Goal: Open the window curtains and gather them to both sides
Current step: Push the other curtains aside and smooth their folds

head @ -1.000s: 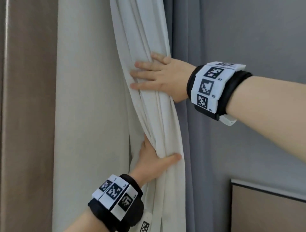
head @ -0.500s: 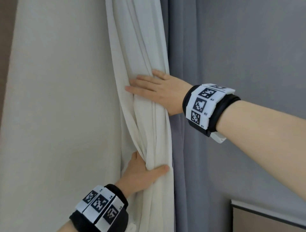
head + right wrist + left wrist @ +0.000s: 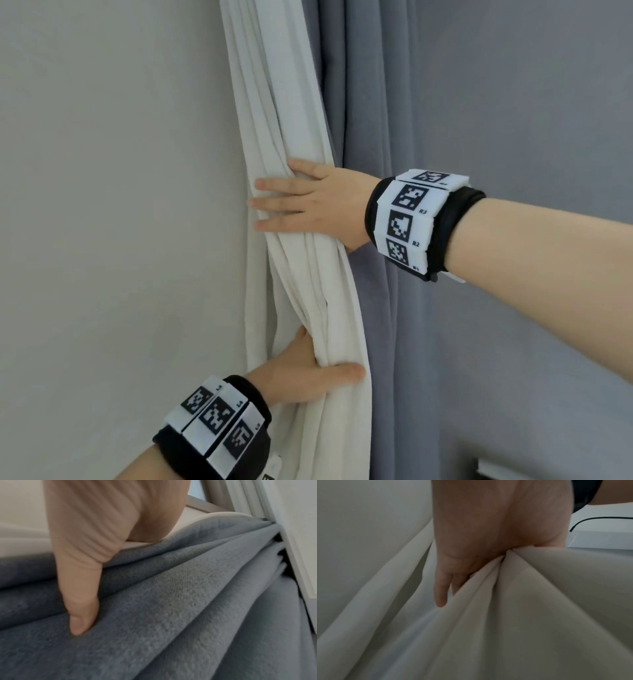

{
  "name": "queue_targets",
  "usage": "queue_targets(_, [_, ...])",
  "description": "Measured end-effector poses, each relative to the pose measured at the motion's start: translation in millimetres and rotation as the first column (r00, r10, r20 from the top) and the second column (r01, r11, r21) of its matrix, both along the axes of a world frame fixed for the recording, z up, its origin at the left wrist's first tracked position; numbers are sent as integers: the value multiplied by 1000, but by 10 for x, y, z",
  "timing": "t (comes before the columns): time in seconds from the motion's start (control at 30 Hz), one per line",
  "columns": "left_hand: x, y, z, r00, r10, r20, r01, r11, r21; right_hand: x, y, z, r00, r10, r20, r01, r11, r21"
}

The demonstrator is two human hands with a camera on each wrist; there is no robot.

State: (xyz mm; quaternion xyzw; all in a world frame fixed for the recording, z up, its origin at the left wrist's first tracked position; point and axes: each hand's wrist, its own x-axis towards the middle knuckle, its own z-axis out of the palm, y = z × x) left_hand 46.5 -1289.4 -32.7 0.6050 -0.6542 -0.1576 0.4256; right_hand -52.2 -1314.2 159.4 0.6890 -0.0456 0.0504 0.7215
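Against the pale wall [image 3: 113, 205] at the left of the head view, the white curtain [image 3: 294, 137] hung bunched into a narrow column of folds, with the grey curtain [image 3: 383, 102] directly beside it on the right, the two touching along their edges. Your right hand [image 3: 308, 202] lay flat on the white bundle at mid-height, fingers [image 3: 274, 205] straight and slightly spread, pressing the folds toward the wall; the right wrist view showed your thumb [image 3: 78, 601] resting extended on grey fabric. Your left hand [image 3: 301, 373] was lower down, thumb [image 3: 342, 371] across the front of the bundle and fingers tucked behind it, gripping the gathered white folds; the left wrist view confirmed the cloth wedged into the hand [image 3: 479, 534]. Both wrists wore marker bands [image 3: 411, 219].
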Motion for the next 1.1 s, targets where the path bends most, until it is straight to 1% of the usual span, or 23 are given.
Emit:
queue_targets(0.1, [-153, -207, 5, 999, -21, -27, 21, 1000, -9, -101, -201, 19, 992, -130, 2, 130, 991, 18])
queue_targets(0.17, [-238, -321, -8, 998, -41, -55, 39, 999, -29, -197, -326, 21, 986, -167, 13, 167, 985, 50])
queue_targets(0.27, [-319, -477, -50, 992, -74, -100, 66, 995, -80, -343, -521, 20, 980, -196, 37, 191, 976, 103])
queue_targets(0.33, [-364, -568, -71, 991, -64, -116, 50, 992, -116, -422, -659, 18, 977, -205, 57, 196, 971, 134])
queue_targets(0.43, [-377, -651, -99, 990, -51, -129, 37, 993, -111, -512, -904, 20, 977, -194, 92, 176, 968, 181])
queue_targets(0.5, [-320, -666, -105, 994, -33, -106, 24, 996, -84, -557, -1074, 22, 977, -184, 108, 159, 966, 203])
queue_targets(0.57, [-216, -665, -98, 995, 63, -76, -68, 996, -57, -573, -1229, 23, 978, -170, 121, 141, 966, 216])
queue_targets(0.63, [-112, -656, -68, 975, 199, -98, -204, 978, -46, -580, -1373, 24, 979, -156, 130, 123, 966, 227])
queue_targets(0.73, [55, -690, 13, 922, 333, -197, -357, 929, -98, -590, -1585, 24, 981, -132, 146, 95, 968, 233])
queue_targets(0.83, [192, -839, 49, 868, 407, -284, -436, 899, -44, -580, -1772, 29, 981, -129, 147, 92, 967, 236])
queue_targets(0.9, [224, -1009, 21, 867, 408, -287, -423, 906, 10, -562, -1892, 29, 980, -130, 151, 91, 967, 237])
queue_targets(0.97, [206, -1218, -22, 891, 354, -285, -362, 932, 28, -543, -2023, 28, 980, -110, 166, 70, 970, 233])
queue_targets(1.1, [104, -1749, -14, 946, 181, -271, -200, 979, -43, -469, -2347, 43, 979, -63, 192, 22, 977, 210])
